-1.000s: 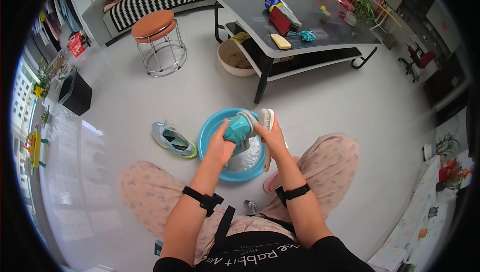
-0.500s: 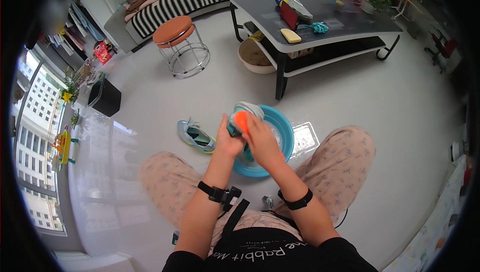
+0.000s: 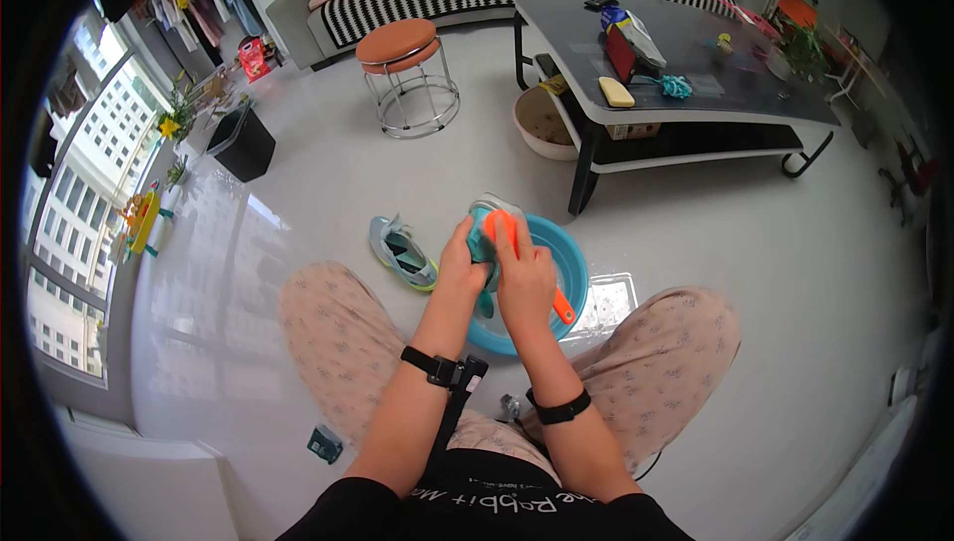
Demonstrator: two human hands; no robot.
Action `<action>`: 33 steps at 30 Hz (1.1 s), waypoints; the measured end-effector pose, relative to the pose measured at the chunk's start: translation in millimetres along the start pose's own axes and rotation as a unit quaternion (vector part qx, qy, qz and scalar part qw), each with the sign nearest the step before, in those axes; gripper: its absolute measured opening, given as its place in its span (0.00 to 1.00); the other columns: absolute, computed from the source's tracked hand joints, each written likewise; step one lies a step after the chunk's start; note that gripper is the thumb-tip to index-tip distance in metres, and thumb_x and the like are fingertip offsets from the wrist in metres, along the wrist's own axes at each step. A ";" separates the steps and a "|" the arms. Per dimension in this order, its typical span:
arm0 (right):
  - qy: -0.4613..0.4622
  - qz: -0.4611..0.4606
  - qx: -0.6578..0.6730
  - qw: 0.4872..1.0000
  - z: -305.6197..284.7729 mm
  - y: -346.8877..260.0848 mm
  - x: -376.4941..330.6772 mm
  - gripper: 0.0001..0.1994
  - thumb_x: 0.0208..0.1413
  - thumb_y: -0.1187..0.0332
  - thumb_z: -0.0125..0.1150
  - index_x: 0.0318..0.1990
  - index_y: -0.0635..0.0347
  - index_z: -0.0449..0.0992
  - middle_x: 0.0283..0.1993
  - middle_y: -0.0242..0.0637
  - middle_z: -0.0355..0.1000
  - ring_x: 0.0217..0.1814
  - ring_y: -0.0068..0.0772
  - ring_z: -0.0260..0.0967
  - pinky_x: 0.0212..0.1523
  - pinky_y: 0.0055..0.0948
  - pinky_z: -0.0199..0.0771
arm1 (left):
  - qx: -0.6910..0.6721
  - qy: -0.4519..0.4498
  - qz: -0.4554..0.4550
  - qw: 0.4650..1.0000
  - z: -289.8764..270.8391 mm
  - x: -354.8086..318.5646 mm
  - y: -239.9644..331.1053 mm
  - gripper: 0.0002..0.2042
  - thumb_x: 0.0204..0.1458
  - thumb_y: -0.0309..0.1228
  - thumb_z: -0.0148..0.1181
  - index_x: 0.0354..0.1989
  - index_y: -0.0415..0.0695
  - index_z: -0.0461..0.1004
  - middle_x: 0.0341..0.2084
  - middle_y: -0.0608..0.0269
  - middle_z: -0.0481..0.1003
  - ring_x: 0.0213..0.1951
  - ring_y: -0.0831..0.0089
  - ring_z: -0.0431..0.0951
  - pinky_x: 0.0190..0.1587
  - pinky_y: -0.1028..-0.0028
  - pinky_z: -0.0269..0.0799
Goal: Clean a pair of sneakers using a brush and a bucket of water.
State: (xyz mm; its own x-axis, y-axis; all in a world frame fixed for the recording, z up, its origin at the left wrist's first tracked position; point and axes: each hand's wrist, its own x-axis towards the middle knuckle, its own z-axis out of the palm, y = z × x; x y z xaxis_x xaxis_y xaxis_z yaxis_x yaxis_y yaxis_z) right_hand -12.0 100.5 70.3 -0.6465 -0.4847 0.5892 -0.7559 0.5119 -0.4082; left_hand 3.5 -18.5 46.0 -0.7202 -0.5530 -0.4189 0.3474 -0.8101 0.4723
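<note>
Over a blue basin (image 3: pixel 573 265) on the floor, my left hand (image 3: pixel 461 261) grips a teal and grey shoe (image 3: pixel 480 226). My right hand (image 3: pixel 525 273) is wrapped round an orange brush (image 3: pixel 564 309), its handle end sticking out below the palm. The brush head lies against the shoe; its bristles are hidden. Another shoe (image 3: pixel 402 253), pale blue-grey with a yellow-green sole, rests on the floor just left of the basin. Water shows in the basin, partly covered by my hands.
Ahead stand an orange-topped stool (image 3: pixel 397 45) and a dark coffee table (image 3: pixel 696 54) with a pale tub (image 3: pixel 545 124) beside it. To the left are a black bin (image 3: pixel 242 144) and a window (image 3: pixel 84 203). A small dark object (image 3: pixel 325 445) lies near my left knee.
The view has turned left a little, so the surroundings sit further right. The brush has shifted against the shoe and its handle now shows more. Both hands keep their hold.
</note>
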 end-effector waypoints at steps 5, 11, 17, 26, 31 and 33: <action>0.070 -0.029 0.024 0.997 12.7 22.7 -3.0 0.28 0.47 0.80 0.59 0.59 0.51 0.70 0.64 0.36 0.64 0.38 0.41 0.66 0.39 0.34 0.69 | -0.003 -0.015 0.045 0.999 12.2 -13.4 -0.9 0.14 0.61 0.33 0.48 0.47 0.36 0.70 0.44 0.53 0.76 0.46 0.61 0.76 0.52 0.62 0.72; 0.093 -0.033 0.115 0.988 26.8 19.6 -6.7 0.29 0.45 0.83 0.59 0.58 0.53 0.70 0.63 0.37 0.65 0.41 0.42 0.66 0.42 0.33 0.67 | -0.038 0.003 0.049 0.998 -1.4 -8.4 14.1 0.12 0.59 0.33 0.51 0.45 0.37 0.71 0.41 0.55 0.76 0.44 0.62 0.77 0.48 0.62 0.74; 0.100 -0.032 0.103 0.989 28.2 28.8 -3.1 0.29 0.46 0.83 0.58 0.59 0.55 0.69 0.63 0.38 0.66 0.40 0.41 0.66 0.43 0.33 0.66 | -0.024 0.044 0.064 0.997 7.2 -21.0 9.0 0.11 0.59 0.33 0.52 0.44 0.37 0.70 0.40 0.57 0.76 0.43 0.63 0.77 0.48 0.64 0.74; 0.090 -0.019 0.100 0.991 35.1 14.4 -4.3 0.30 0.44 0.84 0.54 0.59 0.52 0.71 0.65 0.33 0.63 0.40 0.40 0.65 0.45 0.35 0.64 | 0.004 0.044 0.085 0.995 -13.5 -18.2 0.5 0.12 0.59 0.33 0.52 0.45 0.37 0.70 0.42 0.57 0.75 0.44 0.64 0.76 0.50 0.64 0.73; 0.082 0.009 0.176 0.981 54.9 36.4 -20.8 0.30 0.46 0.82 0.58 0.60 0.51 0.68 0.65 0.33 0.63 0.41 0.39 0.65 0.47 0.34 0.64 | -0.004 0.075 0.077 0.994 -7.9 -22.1 6.1 0.13 0.58 0.32 0.54 0.45 0.35 0.70 0.40 0.56 0.75 0.43 0.63 0.77 0.49 0.63 0.74; 0.085 0.000 0.179 0.980 62.7 36.4 -23.0 0.31 0.47 0.82 0.59 0.62 0.51 0.67 0.64 0.34 0.64 0.41 0.40 0.66 0.47 0.34 0.65 | -0.010 0.098 0.088 0.991 -15.9 -18.4 11.2 0.13 0.57 0.33 0.54 0.44 0.36 0.71 0.40 0.57 0.75 0.42 0.63 0.77 0.48 0.63 0.74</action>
State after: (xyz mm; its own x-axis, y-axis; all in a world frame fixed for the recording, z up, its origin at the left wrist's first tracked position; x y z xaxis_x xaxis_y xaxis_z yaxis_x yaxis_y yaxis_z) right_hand -31.1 85.8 -1.8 -0.6430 -0.3441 0.6842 -0.7634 0.2163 -0.6087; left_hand 30.3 -20.4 46.7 -0.5183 -0.7113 -0.4749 0.4701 -0.7008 0.5366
